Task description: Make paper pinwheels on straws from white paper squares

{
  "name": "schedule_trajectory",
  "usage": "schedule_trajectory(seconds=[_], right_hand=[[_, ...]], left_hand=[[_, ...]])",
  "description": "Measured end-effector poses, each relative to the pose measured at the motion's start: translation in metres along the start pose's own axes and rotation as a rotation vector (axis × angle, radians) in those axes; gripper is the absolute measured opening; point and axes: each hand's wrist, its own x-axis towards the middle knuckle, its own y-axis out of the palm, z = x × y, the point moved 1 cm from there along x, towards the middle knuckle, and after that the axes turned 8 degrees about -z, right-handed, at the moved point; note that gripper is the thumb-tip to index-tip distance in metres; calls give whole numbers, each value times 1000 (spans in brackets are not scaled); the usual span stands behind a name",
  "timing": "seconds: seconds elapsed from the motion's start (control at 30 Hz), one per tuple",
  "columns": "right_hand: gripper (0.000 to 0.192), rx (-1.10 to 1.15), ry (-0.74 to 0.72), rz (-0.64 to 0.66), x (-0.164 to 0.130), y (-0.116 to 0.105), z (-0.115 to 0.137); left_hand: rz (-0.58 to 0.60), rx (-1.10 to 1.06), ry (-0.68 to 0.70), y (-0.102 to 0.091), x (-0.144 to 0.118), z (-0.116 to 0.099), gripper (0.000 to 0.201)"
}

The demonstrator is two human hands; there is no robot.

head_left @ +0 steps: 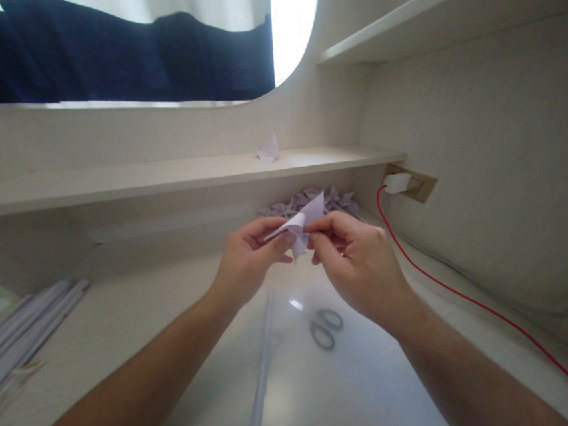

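Note:
A folded piece of pale lilac paper (309, 212) is held up between both hands above the desk, with curled and pointed flaps. My left hand (248, 256) pinches its left side between thumb and fingers. On the other side, my right hand (356, 256) is closed with thumb and forefinger on the paper's middle. Below the hands lie scissors (319, 323) with grey handles, blades pointing up and left. A thin rolled paper tube (263, 369) rests to the left of the scissors.
Several folded paper pieces (346, 200) are piled under the low shelf (160, 178), and one paper piece (270, 150) stands on it. Long paper strips (29, 331) lie at the left. A red cable (452, 289) runs from a white plug (396, 183) along the right wall.

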Motion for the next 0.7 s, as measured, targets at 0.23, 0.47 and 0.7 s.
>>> schedule_trajectory(seconds=[0.23,0.47,0.7], right_hand=[[16,66,-29,-51,-3,2,0],[15,84,-38,-72,-4,3,0],[13,72,-7,-51,-4,3,-2]], left_hand=[[9,-59,4,1,-2,-2,29],[-8,-29,40,1,-2,-2,28],[-4,-3,43,1,-2,0,28]])
